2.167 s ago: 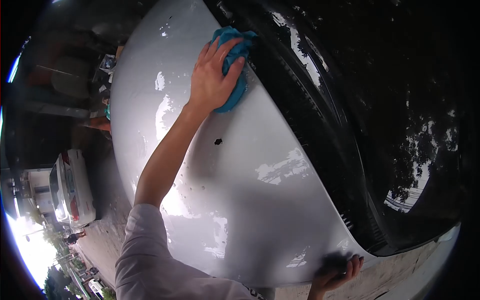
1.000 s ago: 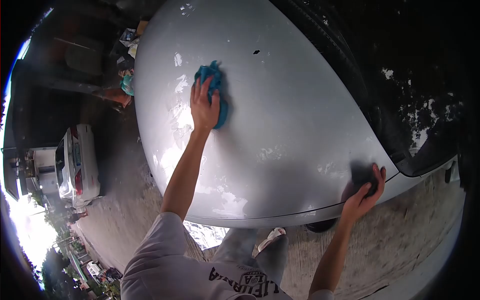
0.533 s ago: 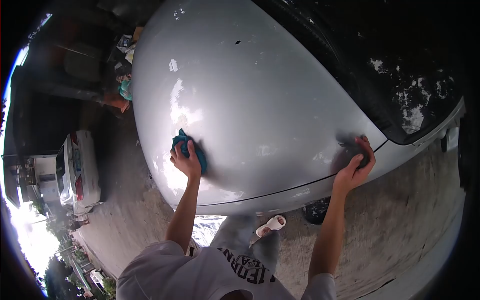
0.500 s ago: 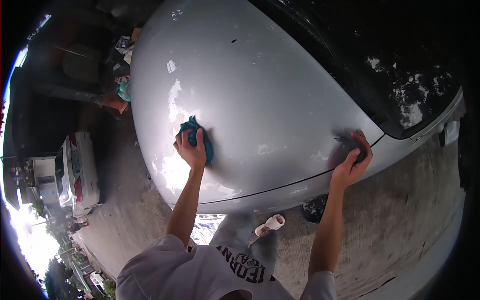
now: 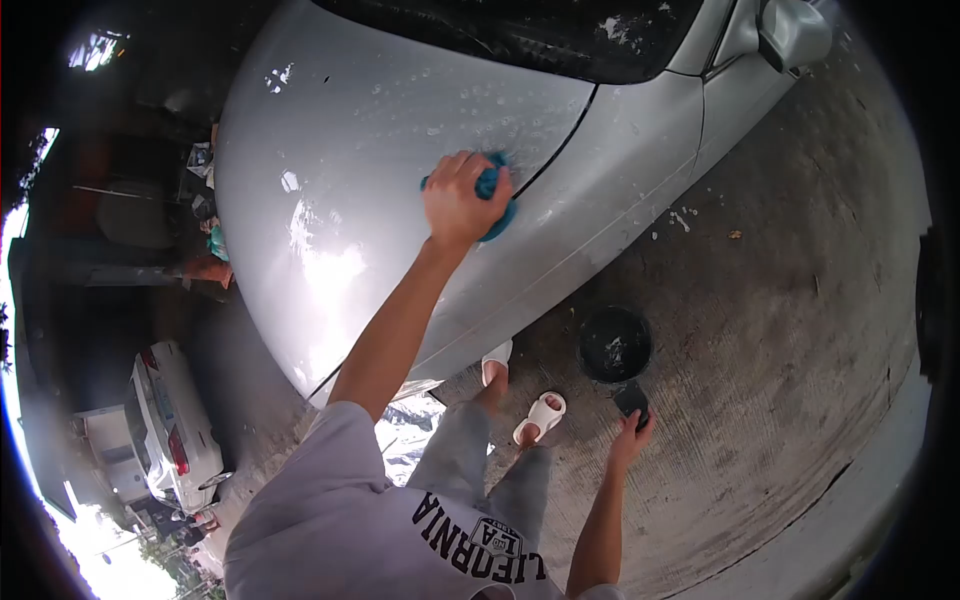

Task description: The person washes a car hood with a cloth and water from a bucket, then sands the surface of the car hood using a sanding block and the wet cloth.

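My left hand (image 5: 462, 200) presses a bunched teal cloth (image 5: 496, 228) onto the silver car hood (image 5: 370, 130), beside the dark seam where the hood meets the fender (image 5: 600, 190). The fingers are curled over the cloth. Low over the pavement at the right, my right hand (image 5: 632, 436) is closed on a dark, flat, block-like thing (image 5: 630, 400); its kind cannot be made out. A round black bucket (image 5: 614, 346) with reflections inside stands just beyond that hand. Small water spots dot the hood near the windshield (image 5: 530, 40).
The side mirror (image 5: 796, 34) juts out at the upper right. My feet in white slides (image 5: 541, 416) stand by the fender on stained concrete (image 5: 740, 400). A white car (image 5: 176, 420) is parked at the left, and an orange cone-like object (image 5: 208, 270) lies past the hood.
The view has turned. My left hand and the cloth have moved across the hood to the fender seam. My right hand has left the hood and is now low by the bucket.
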The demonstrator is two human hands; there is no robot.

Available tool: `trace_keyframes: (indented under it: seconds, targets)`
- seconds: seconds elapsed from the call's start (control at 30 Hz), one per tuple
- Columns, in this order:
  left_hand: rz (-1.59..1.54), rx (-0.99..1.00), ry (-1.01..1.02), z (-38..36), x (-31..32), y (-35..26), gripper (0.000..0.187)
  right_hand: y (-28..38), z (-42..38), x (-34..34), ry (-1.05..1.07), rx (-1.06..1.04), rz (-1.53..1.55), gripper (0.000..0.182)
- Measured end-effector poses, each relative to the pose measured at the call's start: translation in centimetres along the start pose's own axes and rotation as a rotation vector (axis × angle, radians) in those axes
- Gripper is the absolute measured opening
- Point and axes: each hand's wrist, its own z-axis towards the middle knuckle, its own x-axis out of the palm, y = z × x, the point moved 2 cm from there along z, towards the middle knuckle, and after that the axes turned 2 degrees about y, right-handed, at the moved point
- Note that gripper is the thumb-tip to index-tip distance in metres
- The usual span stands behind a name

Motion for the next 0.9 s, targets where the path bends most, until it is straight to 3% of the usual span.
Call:
trace_keyframes:
  seconds: [0.07,0.1,0.13,0.17,0.2,0.27,0.3,0.33,0.37,0.47,0.53,0.57,0.63,0.7,0.77,0.8,0.87,0.9]
  targets:
    - [0.113,-0.129,0.03,-6.7,-6.3,4.9,0.014,-9.5,-2.6,-8.5,-0.141,0.203,-0.071,0.044]
    - [0.193,-0.295,-0.014,-10.5,-9.2,7.3,0.017,-12.9,-4.6,-13.1,-0.134,0.317,-0.185,0.047]
    - [0.309,-0.474,-0.067,-13.8,-11.8,9.3,0.026,-15.8,-6.7,-17.0,-0.203,0.467,-0.322,0.048]
    - [0.466,-0.655,-0.085,-17.1,-13.7,12.0,0.044,-25.1,-8.4,-22.9,-0.232,0.462,-0.298,0.046]
    - [0.597,-0.88,-0.07,-19.6,-14.4,13.9,0.059,-26.3,-11.5,-25.4,-0.319,0.43,-0.298,0.044]
    - [0.61,-0.854,-0.066,-18.6,-12.9,13.5,0.06,-29.3,-15.5,-30.5,-0.202,0.58,-0.667,0.043]
    - [0.609,-0.843,-0.061,-17.7,-11.0,13.2,0.061,-29.4,-16.1,-30.9,-0.2,0.583,-0.657,0.043]
    - [0.454,-0.663,-0.022,-14.1,-9.0,9.8,0.057,-29.3,-16.8,-31.0,-0.19,0.593,-0.702,0.042]
    - [0.37,-0.512,0.035,-10.8,-6.2,7.3,0.055,-29.5,-17.2,-30.9,-0.179,0.601,-0.752,0.042]
    - [0.233,-0.261,0.189,0.6,2.9,-2.1,0.054,-29.4,-13.1,-25.0,-0.128,0.585,-0.451,0.033]
    - [0.159,-0.04,0.104,5.7,8.3,-5.7,0.056,-27.5,-8.3,-18.6,0.02,0.485,-0.437,0.034]
    - [0.11,0.045,0.077,7.2,9.7,-7.0,0.057,-29.2,-5.4,-15.8,0.089,0.32,-0.419,0.035]
    - [0.138,0.111,0.081,7.0,9.5,-6.9,0.054,-21.4,-1.2,-8.1,0.238,0.234,-0.4,0.034]
    - [0.084,0.185,0.245,4.5,6.3,-5.4,0.05,-13.4,1.9,-2.2,0.362,0.148,-0.576,0.027]
    - [0.02,0.126,0.264,0.2,1.4,-1.4,0.046,-6.6,2.4,1.1,0.391,-0.078,-0.354,0.023]
    - [0.07,-0.026,0.296,-2.4,-1.6,0.6,0.045,-5.4,2.5,1.9,0.385,-0.069,-0.35,0.023]
    - [0.142,-0.291,0.281,-7.8,-7.4,6.2,0.045,-3.5,2.7,2.0,0.402,-0.354,-0.266,0.024]
    - [0.106,-0.525,0.302,-10.4,-10.4,8.6,0.048,-4.3,2.9,1.1,0.396,-0.35,-0.266,0.024]
